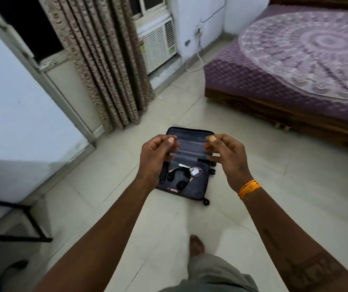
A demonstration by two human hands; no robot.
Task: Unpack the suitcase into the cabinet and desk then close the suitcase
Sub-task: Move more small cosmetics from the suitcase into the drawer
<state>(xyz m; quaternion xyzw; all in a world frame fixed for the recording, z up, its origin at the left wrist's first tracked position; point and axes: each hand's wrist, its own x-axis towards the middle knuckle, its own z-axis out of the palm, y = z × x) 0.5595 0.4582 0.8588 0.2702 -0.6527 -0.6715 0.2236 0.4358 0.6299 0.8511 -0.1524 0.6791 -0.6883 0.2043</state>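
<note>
A dark suitcase (199,191) lies open on the tiled floor, its lid (190,131) flat toward the curtain. In its base lie black headphones (179,180), a small white item (195,171) and a few other small things. I hold my left hand (156,157) and my right hand (225,157) out in the air above the suitcase, about a hand's width apart. The fingers of both are loosely curled with the thumbs up. I see nothing held in either. An orange band is on my right wrist.
A bed with a purple cover (295,70) stands at the right. A patterned curtain (105,70) and a window air conditioner (158,45) are at the back. A white panel (21,123) and a black metal frame (31,220) are at the left. My bare foot (196,245) is behind the suitcase.
</note>
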